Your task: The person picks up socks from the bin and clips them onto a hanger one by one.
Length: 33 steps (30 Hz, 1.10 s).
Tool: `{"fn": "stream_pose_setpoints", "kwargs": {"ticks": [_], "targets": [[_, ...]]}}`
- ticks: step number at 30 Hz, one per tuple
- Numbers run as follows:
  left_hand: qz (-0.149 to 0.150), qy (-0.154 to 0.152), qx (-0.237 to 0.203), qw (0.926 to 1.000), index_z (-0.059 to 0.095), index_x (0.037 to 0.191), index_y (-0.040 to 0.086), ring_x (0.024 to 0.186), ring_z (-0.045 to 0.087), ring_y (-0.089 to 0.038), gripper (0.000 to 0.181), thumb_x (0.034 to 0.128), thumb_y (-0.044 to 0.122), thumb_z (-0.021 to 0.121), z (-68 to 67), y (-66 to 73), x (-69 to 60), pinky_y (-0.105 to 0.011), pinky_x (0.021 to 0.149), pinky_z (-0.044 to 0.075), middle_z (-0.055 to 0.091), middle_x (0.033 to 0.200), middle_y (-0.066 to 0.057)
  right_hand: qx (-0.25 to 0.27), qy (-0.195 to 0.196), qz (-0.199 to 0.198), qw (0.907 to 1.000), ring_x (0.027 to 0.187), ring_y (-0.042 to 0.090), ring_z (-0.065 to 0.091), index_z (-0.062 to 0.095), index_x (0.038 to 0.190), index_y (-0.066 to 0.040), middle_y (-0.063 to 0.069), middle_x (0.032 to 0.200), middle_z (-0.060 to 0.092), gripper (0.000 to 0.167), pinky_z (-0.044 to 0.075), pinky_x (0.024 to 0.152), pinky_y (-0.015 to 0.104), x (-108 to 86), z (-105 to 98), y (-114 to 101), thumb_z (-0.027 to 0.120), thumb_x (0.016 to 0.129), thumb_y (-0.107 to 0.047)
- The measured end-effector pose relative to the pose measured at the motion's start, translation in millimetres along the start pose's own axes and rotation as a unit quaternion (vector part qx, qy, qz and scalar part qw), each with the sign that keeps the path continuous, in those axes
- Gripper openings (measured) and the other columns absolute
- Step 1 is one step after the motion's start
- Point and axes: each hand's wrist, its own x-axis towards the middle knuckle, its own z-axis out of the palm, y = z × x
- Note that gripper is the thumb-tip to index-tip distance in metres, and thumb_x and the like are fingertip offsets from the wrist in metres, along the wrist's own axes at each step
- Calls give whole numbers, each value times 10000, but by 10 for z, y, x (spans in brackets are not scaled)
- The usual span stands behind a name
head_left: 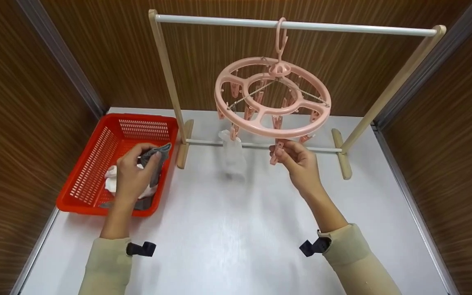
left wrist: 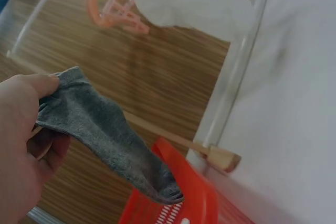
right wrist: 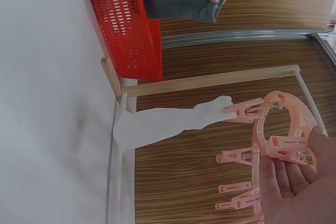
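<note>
My left hand (head_left: pixel 134 170) pinches a grey sock (left wrist: pixel 107 129) by its cuff, and the sock hangs down above the red basket (head_left: pixel 81 164). With thumb and fingers my right hand (head_left: pixel 301 166) holds a pink clothespin (head_left: pixel 277 152) on the near side of the round pink hanger (head_left: pixel 256 128). A white sock (right wrist: pixel 168 125) dangles from another of the hanger's clips, left of my right hand. Several more pink clips (right wrist: pixel 239 156) hang around the rings.
The hanger hooks over the white bar (head_left: pixel 342 27) of a rack with wooden legs (head_left: pixel 391 88). White and grey pieces of cloth (head_left: pixel 111 180) lie inside the basket. Wood-patterned walls (head_left: pixel 457 123) enclose the white tabletop (head_left: pixel 228 237) at the back and sides.
</note>
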Motion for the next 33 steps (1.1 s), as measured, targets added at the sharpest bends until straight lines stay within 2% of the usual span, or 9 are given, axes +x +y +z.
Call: {"fn": "stream_pose_setpoints", "kwargs": {"ticks": [1, 6, 9, 13, 17, 20, 25, 29, 33], "targets": [[24, -18, -37, 10000, 673, 1034, -65, 820, 633, -184, 155, 885, -34, 704, 9, 82, 13, -97, 785, 504, 726, 975, -186, -7, 4, 4, 10000, 963, 275, 697, 643, 1190, 48, 230, 1075, 706, 242, 577, 869, 320, 1, 0, 1, 621, 979, -70], [47, -203, -313, 9993, 660, 1061, -55, 871, 645, -183, 170, 901, -10, 696, 85, 207, 33, -101, 856, 493, 721, 1005, -186, 40, -3, -3, 10000, 965, 237, 703, 644, 1178, 57, 201, 1053, 718, 237, 573, 884, 324, 6, 8, 3, 630, 972, -60], [125, -273, -423, 9987, 658, 1052, -62, 860, 648, -192, 165, 896, -26, 696, 147, 262, 38, -125, 848, 511, 727, 992, -174, 61, -10, 19, 10000, 971, 219, 706, 638, 1185, 70, 204, 1059, 720, 252, 573, 877, 308, 15, 8, 7, 638, 965, -53], [291, -354, -582, 9973, 668, 1059, -37, 843, 651, -202, 179, 887, -17, 714, 292, 161, 32, -140, 841, 524, 737, 996, -143, 123, -1, 56, 9999, 935, 184, 708, 631, 1195, 80, 221, 1068, 713, 266, 575, 858, 291, 20, 13, 8, 641, 960, -44], [416, -589, -633, 9954, 691, 1058, 29, 849, 650, -173, 170, 895, 60, 732, 462, 35, 15, -163, 815, 528, 741, 1000, -72, 200, -9, 21, 9998, 878, 178, 700, 635, 1190, 72, 264, 1070, 693, 253, 582, 826, 297, 19, 18, 13, 629, 966, -44], [395, -834, -598, 9939, 697, 1055, 73, 880, 643, -134, 153, 912, 120, 728, 554, 37, -13, -232, 831, 541, 732, 1003, -21, 182, -47, 1, 9998, 886, 182, 698, 631, 1194, 68, 248, 1070, 697, 253, 584, 822, 303, 26, 23, 20, 622, 973, -54], [332, -1170, -636, 9905, 692, 1079, 109, 915, 622, -121, 157, 935, 168, 707, 685, 95, -54, -340, 860, 567, 715, 1035, -5, 116, -75, 20, 9999, 876, 189, 699, 627, 1192, 66, 197, 1067, 713, 254, 583, 838, 311, 34, 31, 32, 617, 980, -74], [438, -1298, -692, 9881, 692, 1076, 103, 882, 617, -114, 154, 939, 172, 703, 794, 136, -62, -322, 811, 583, 717, 1020, -4, 108, -51, -11, 9999, 880, 194, 698, 626, 1179, 77, 258, 1079, 695, 240, 580, 844, 307, 35, 36, 36, 606, 983, -60], [536, -1393, -850, 9851, 691, 1066, 97, 855, 620, -109, 145, 936, 159, 705, 900, 180, -81, -297, 796, 583, 726, 1006, 1, 125, -69, -42, 9999, 889, 194, 697, 627, 1180, 74, 263, 1080, 694, 235, 577, 857, 310, 39, 56, 42, 603, 982, -51]]}}
